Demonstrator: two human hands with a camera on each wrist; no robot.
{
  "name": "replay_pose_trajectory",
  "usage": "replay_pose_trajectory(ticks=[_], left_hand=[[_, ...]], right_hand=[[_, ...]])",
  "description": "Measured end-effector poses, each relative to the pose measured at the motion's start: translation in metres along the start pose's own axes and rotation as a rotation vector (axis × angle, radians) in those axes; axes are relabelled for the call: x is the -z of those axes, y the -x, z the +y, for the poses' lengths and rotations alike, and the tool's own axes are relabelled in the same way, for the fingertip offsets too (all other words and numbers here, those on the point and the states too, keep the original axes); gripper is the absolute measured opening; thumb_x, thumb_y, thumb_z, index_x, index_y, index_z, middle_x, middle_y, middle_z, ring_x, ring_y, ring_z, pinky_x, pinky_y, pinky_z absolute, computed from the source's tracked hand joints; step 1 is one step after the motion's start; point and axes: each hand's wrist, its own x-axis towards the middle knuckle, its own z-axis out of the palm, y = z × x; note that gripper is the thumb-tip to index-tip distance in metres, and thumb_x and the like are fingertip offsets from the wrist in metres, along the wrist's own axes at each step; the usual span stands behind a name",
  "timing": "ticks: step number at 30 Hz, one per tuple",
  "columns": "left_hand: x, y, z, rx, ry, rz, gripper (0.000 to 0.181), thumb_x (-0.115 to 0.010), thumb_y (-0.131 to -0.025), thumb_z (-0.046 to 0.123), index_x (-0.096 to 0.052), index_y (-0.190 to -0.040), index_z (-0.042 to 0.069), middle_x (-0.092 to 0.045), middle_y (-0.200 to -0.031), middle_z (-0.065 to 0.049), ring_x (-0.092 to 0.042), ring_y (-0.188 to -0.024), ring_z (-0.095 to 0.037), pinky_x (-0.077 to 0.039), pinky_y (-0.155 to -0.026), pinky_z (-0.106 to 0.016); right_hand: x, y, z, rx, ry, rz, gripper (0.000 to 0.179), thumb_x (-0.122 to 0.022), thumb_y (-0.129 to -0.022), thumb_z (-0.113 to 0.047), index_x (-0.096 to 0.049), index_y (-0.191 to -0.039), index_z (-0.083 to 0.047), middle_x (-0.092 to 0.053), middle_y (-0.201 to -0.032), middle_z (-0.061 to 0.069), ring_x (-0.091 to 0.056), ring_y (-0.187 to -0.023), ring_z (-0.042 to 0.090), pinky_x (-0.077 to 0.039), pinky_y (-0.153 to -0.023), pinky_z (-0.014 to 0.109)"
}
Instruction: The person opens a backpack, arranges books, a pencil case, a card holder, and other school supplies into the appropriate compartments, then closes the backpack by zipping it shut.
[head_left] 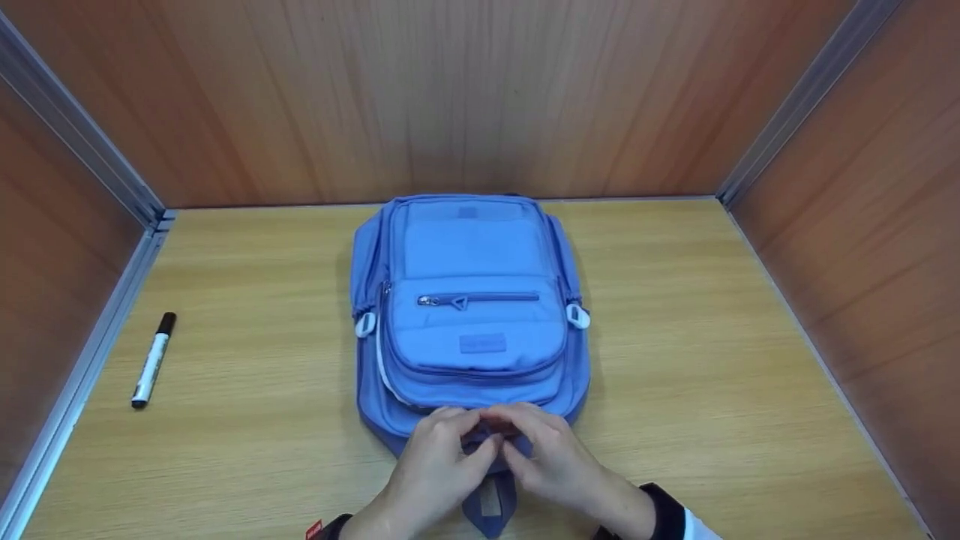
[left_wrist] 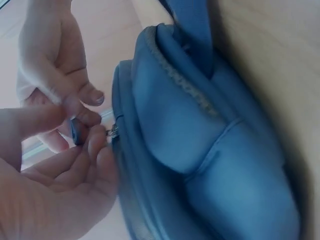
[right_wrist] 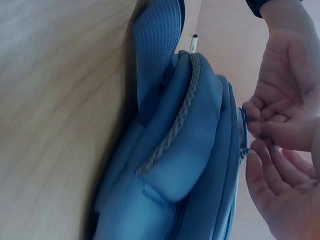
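A blue backpack lies on the table with its front pocket side up. At its near end, my left hand and right hand meet, fingertips and thumbs close together. In the left wrist view, the left hand's fingers pinch a dark blue zipper pull beside a metal slider on the bag's edge. My right hand pinches at the same spot in the right wrist view, partly hiding what it holds. A dark blue strap loop sticks out below the hands.
A white marker with a black cap lies on the wooden table to the left. Wood panels stand behind and at both sides, joined by metal rails. White clips sit on the bag's sides.
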Motion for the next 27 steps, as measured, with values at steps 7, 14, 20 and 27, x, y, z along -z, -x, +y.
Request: replay_pose_trajectory(ticks=[7, 14, 20, 27], left_hand=[[0.001, -0.002, 0.002, -0.002, -0.108, -0.037, 0.014, -0.065, -0.089, -0.001, -0.076, -0.083, 0.005, -0.071, -0.078, 0.000, -0.067, -0.074, -0.014, -0.056, -0.062, -0.031], [0.004, 0.001, 0.005, -0.006, -0.097, -0.022, 0.011, -0.065, -0.101, 0.005, -0.076, -0.098, 0.006, -0.075, -0.094, -0.003, -0.070, -0.089, -0.019, -0.060, -0.075, -0.037], [0.010, 0.004, 0.001, -0.036, -0.117, 0.029, 0.011, -0.067, -0.100, 0.003, -0.076, -0.094, 0.006, -0.074, -0.091, -0.002, -0.069, -0.086, -0.018, -0.060, -0.073, -0.035], [0.030, 0.009, -0.018, -0.033, -0.228, 0.123, 0.009, -0.073, -0.092, -0.004, -0.075, -0.089, 0.004, -0.075, -0.086, -0.005, -0.070, -0.082, -0.020, -0.061, -0.073, -0.036]], right_hand=[[0.000, -0.003, 0.013, 0.197, 0.307, 0.078, 0.032, -0.073, -0.087, 0.007, -0.071, -0.118, -0.002, -0.075, -0.109, 0.006, -0.071, -0.099, 0.019, -0.057, -0.090, 0.033], [0.012, -0.004, 0.022, 0.063, 0.582, -0.036, 0.027, -0.083, -0.087, -0.004, -0.078, -0.113, -0.007, -0.072, -0.109, 0.002, -0.066, -0.100, 0.018, -0.056, -0.081, 0.035], [0.016, -0.005, 0.027, 0.102, 0.633, -0.069, 0.017, -0.075, -0.092, -0.004, -0.077, -0.109, -0.008, -0.071, -0.104, 0.002, -0.065, -0.093, 0.017, -0.056, -0.077, 0.032], [0.016, -0.007, 0.029, 0.136, 0.643, -0.067, 0.012, -0.063, -0.101, -0.009, -0.073, -0.108, -0.007, -0.068, -0.102, 0.002, -0.062, -0.090, 0.018, -0.054, -0.075, 0.032]])
